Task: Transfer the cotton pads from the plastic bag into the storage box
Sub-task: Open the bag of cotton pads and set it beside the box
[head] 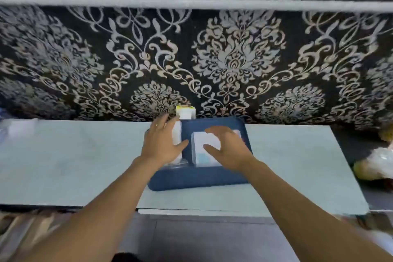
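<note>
Both hands hover spread open over the blue box (200, 178), grasping nothing: left hand (162, 141) above its left side, right hand (228, 148) over the pad bag (204, 149) lying inside it.

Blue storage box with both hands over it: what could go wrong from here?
1. The left hand hovers, fingers spread, over a clear packet at the left edge of the blue storage box; a brush could push it out onto the table.
2. The right hand covers the white pack, so its seating is unclear.
3. The small box behind could tip if bumped.
</note>
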### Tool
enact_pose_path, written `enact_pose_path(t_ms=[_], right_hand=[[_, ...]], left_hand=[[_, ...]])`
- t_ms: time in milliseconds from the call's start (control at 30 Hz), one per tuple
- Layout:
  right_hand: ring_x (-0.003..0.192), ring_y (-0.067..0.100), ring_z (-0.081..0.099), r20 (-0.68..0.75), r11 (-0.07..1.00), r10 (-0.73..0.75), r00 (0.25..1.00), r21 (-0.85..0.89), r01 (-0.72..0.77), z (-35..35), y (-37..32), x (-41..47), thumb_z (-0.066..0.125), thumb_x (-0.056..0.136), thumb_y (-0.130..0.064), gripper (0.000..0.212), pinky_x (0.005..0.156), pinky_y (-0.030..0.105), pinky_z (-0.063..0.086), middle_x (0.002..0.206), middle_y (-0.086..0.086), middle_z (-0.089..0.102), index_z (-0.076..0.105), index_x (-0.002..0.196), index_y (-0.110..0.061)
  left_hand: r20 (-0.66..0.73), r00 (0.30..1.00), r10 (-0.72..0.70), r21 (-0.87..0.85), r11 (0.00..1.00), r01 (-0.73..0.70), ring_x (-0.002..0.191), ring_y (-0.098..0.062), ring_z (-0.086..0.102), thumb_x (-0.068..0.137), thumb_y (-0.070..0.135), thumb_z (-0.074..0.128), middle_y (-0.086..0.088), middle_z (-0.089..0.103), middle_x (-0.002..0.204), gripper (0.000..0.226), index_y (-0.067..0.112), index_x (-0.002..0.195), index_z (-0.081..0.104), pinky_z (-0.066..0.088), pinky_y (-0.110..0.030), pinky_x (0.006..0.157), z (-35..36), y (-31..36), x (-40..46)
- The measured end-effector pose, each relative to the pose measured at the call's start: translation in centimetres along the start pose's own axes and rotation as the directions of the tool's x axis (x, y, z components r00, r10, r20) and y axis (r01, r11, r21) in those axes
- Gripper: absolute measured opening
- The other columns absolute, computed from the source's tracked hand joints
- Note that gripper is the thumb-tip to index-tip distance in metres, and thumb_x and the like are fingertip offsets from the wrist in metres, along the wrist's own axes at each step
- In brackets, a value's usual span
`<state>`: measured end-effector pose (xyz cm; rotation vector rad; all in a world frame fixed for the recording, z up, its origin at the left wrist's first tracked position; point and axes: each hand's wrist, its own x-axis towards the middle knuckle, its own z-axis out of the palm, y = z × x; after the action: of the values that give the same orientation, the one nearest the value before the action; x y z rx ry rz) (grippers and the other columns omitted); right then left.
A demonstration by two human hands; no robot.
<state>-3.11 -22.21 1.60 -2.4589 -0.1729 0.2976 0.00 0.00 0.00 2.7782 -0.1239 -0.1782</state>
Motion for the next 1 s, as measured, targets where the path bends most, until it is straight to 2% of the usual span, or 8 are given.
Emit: enact_pose_path(t_ms=[133,233,333,433,567,667,767,1000], right_hand=[[0.149,0.021,0.026,0.009,0.934,-0.249,0.968,-0.262,0.243,8.6,5.5,2.0,0.055,0.094,-0.054,0.062,0.123,0.040,0.020,0.158,-0.001,0.038,0.047,0.146,-0.021],[0.149,0.022,0.030,-0.095,0.839,-0.386,0.917,-0.448,0.307,11.9,7.8,2.6,0.041,0.096,-0.062,0.062,0.124,0.044,0.019,0.157,-0.002,0.040,0.045,0.146,-0.025],[0.148,0.018,0.032,-0.187,0.817,-0.394,0.900,-0.519,0.249,12.6,8.2,2.8,0.032,0.095,-0.066,0.064,0.123,0.043,0.021,0.157,-0.007,0.041,0.046,0.147,-0.031],[0.149,0.016,0.030,-0.206,0.854,-0.318,0.926,-0.487,0.185,12.5,7.5,2.8,0.031,0.090,-0.069,0.069,0.123,0.037,0.016,0.159,-0.008,0.038,0.044,0.148,-0.034],[0.128,0.016,0.050,-0.307,0.968,-0.211,0.928,-0.200,0.154,12.7,3.1,0.0,0.064,0.088,-0.056,0.059,0.109,0.032,0.039,0.135,-0.004,0.059,0.058,0.135,-0.021],[0.084,0.011,0.065,-0.336,0.948,-0.036,0.941,0.286,0.139,13.2,-1.6,-1.8,0.077,0.081,-0.051,0.043,0.081,0.037,0.057,0.088,-0.010,0.067,0.065,0.106,-0.018],[0.062,0.013,0.063,-0.474,0.854,-0.029,0.880,0.446,0.268,12.3,-3.8,-2.6,0.078,0.084,-0.036,0.023,0.072,0.043,0.059,0.063,-0.009,0.063,0.063,0.082,-0.018],[0.069,0.011,0.061,-0.373,0.727,-0.022,0.927,0.631,0.271,12.5,-3.0,-3.4,0.077,0.085,-0.035,0.023,0.066,0.027,0.052,0.079,-0.003,0.068,0.070,0.083,-0.013]], left_hand=[[0.005,0.993,-0.120,0.111,0.987,0.118,0.154,-0.034,-0.001,0.074,0.082,0.056,0.006,-0.001,0.169,0.104,0.035,0.158,0.015,0.019,-0.055,0.121,7.1,-4.9,1.3],[-0.073,0.992,-0.100,-0.052,0.994,0.096,0.152,-0.035,0.013,0.079,0.076,0.057,0.006,-0.004,0.169,0.101,0.033,0.159,0.013,0.031,-0.052,0.116,10.6,-6.5,1.0],[-0.176,0.975,-0.139,-0.159,0.981,0.111,0.126,-0.036,0.050,0.076,0.063,0.067,0.002,0.017,0.162,0.094,0.033,0.153,0.022,0.047,-0.044,0.096,11.4,-6.7,1.4],[-0.249,0.939,-0.235,-0.326,0.934,0.148,0.113,-0.033,0.057,0.069,0.055,0.069,-0.002,0.047,0.137,0.083,0.029,0.142,0.038,0.049,-0.041,0.088,11.2,-6.6,1.1],[-0.052,0.908,-0.416,-0.748,0.619,0.241,0.103,-0.027,0.062,0.075,0.054,0.063,-0.003,0.064,0.119,0.066,0.019,0.130,0.053,0.049,-0.035,0.083,8.4,-6.2,-1.0],[0.211,0.933,-0.291,-0.925,0.251,0.287,0.086,-0.024,0.071,0.078,0.056,0.060,-0.004,0.074,0.097,0.053,0.016,0.112,0.068,0.056,-0.035,0.077,6.2,-4.9,-2.2],[0.161,0.969,-0.186,-0.952,0.230,0.203,0.072,-0.020,0.069,0.079,0.055,0.057,-0.004,0.072,0.079,0.046,0.015,0.099,0.067,0.052,-0.029,0.066,4.2,-2.8,-2.8],[0.084,0.882,-0.464,-0.953,0.220,0.206,0.105,-0.032,0.065,0.065,0.072,0.052,-0.010,0.061,0.130,0.084,0.024,0.134,0.055,0.053,-0.044,0.088,5.4,-0.6,-3.4]])
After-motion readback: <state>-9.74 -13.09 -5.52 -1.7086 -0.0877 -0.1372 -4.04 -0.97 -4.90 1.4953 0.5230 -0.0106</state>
